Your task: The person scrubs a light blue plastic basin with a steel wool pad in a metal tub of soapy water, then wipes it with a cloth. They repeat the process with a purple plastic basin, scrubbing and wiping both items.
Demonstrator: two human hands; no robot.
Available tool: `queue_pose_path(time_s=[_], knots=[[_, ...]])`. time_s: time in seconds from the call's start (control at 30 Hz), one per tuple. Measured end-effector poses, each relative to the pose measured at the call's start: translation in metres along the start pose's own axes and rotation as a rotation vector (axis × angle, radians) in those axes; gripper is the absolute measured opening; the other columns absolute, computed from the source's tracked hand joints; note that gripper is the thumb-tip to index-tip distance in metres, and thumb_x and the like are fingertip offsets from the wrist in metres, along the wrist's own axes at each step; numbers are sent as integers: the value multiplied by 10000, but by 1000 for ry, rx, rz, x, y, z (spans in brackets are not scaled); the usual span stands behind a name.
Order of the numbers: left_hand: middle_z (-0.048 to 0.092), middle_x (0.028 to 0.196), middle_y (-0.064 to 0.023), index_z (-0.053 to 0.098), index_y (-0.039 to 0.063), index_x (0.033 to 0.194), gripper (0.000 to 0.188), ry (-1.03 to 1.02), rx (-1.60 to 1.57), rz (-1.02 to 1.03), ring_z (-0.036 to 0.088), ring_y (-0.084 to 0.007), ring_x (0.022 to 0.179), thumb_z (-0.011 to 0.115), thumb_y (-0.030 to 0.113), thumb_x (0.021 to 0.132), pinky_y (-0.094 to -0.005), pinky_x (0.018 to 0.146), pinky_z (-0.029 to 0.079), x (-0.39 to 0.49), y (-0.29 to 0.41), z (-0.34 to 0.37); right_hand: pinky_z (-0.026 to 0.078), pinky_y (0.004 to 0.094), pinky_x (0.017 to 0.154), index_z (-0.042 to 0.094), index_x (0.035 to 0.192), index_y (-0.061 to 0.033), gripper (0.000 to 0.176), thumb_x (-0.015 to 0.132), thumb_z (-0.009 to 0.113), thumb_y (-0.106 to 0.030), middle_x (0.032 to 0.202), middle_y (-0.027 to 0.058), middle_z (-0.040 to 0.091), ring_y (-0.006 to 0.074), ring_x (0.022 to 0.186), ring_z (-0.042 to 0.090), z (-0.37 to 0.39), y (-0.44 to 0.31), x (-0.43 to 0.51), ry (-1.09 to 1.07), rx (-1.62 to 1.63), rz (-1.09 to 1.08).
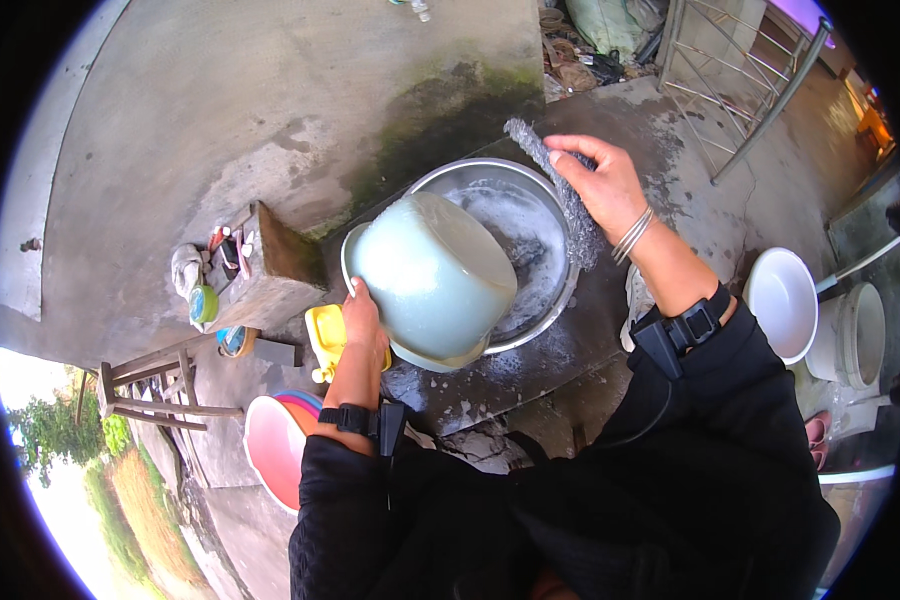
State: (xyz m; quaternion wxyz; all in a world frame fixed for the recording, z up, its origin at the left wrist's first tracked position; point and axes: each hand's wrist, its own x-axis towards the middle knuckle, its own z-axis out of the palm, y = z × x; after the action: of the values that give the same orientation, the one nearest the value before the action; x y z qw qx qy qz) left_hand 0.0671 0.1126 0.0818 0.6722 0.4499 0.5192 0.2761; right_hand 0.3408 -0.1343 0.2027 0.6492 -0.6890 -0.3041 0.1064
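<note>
My left hand (363,322) grips the rim of a pale green basin (435,277), which is tilted on its side with its wet, soapy outside and base facing up and right. Beneath it stands a wide metal basin (487,166) with foamy water (525,277) inside; the green basin covers its left part. Over the metal basin's right rim, my right hand (596,180) holds a grey scrubbing cloth (579,225) between thumb and fingers, apart from the green basin. The inside of the green basin is hidden from me.
A yellow plastic bottle (326,330) lies by my left wrist. Left are a concrete block (289,255) with small items, a wooden stool (172,405) and stacked coloured basins (274,442). To the right stand a white basin (781,306), a bucket (844,337) and a metal rack (742,90).
</note>
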Motion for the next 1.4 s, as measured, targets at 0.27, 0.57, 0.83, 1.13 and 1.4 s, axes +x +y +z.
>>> queue_pose_path(time_s=[0.27,0.57,0.83,1.13,1.4], knots=[[582,1304,-175,460,-46,1376,569,43,-92,-44,599,-298,1135,430,428,1063,-427,967,505,-16,-5,-45,495,300,924,702,1141,-14,257,931,648,-152,1095,113,732,169,1015,669,50,19,-12,-166,-254,-93],[597,1265,-185,478,-90,1334,571,118,-106,-68,628,-294,1083,432,412,1065,-414,922,530,-41,-10,-118,539,403,827,737,1001,-68,220,858,651,-211,972,159,732,335,913,697,93,145,17,-57,-405,214],[573,1322,-168,458,-66,1370,581,175,-70,-121,600,-285,1146,425,425,1063,-400,972,496,-33,-24,-140,504,461,932,725,1076,-100,277,884,592,-251,1173,176,684,366,1104,625,125,316,-32,-180,-633,596],[590,1300,-148,498,-41,1364,558,258,-78,-144,589,-249,1142,402,424,1070,-354,980,472,-54,-20,-130,139,616,1184,277,1575,-189,633,978,477,-252,1624,205,210,427,1482,198,166,352,-76,-616,-804,770],[593,1291,-143,490,-36,1376,571,273,-10,-156,586,-247,1143,385,437,1074,-359,966,475,-56,-25,-134,513,509,962,634,1299,-108,400,905,594,-168,1327,153,621,337,1197,618,153,393,-61,-714,-1228,579]])
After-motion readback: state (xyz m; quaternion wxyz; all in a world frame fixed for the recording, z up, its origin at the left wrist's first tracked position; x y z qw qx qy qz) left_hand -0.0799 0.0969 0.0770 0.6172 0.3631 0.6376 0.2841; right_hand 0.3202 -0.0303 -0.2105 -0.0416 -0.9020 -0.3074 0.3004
